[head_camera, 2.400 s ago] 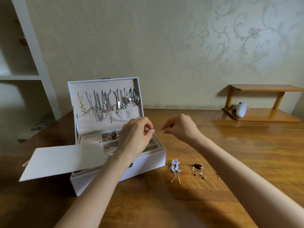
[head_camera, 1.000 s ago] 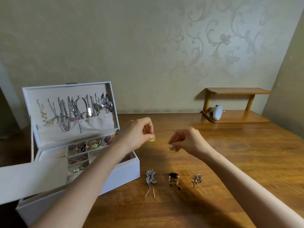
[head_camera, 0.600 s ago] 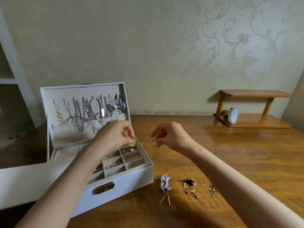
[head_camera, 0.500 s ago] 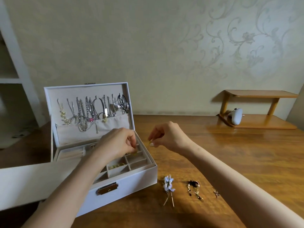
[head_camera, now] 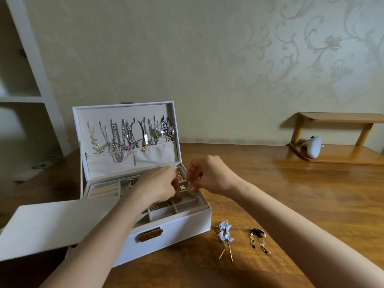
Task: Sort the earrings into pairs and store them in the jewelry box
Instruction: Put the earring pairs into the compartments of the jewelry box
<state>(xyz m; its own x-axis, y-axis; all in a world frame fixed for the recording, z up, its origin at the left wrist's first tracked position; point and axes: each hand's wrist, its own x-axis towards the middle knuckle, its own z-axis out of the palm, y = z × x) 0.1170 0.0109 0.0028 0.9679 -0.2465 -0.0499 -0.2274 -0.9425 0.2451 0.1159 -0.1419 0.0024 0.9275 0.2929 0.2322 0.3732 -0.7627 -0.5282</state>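
Note:
The white jewelry box (head_camera: 176, 227) stands open on the wooden table, necklaces hanging in its raised lid (head_camera: 126, 134). My left hand (head_camera: 158, 186) reaches down into the compartment tray, fingers curled, with a small gold-coloured piece at its fingertips. My right hand (head_camera: 209, 175) hovers over the tray's right edge and pinches a small yellow earring (head_camera: 190, 189). On the table right of the box lie a blue flower earring pair (head_camera: 225, 233) and a dark beaded gold pair (head_camera: 258, 239).
A white flat insert (head_camera: 52, 223) lies over the box's left side. At the back right a small wooden shelf (head_camera: 340, 154) holds a white object (head_camera: 312, 146). White shelving (head_camera: 25, 96) stands at the left. Bare tabletop (head_camera: 301, 194) stretches to the right.
Both hands have come down from above the table to the box's tray; the left now dips into a compartment, the right brings the yellow earring to the tray's edge. The view shifted.

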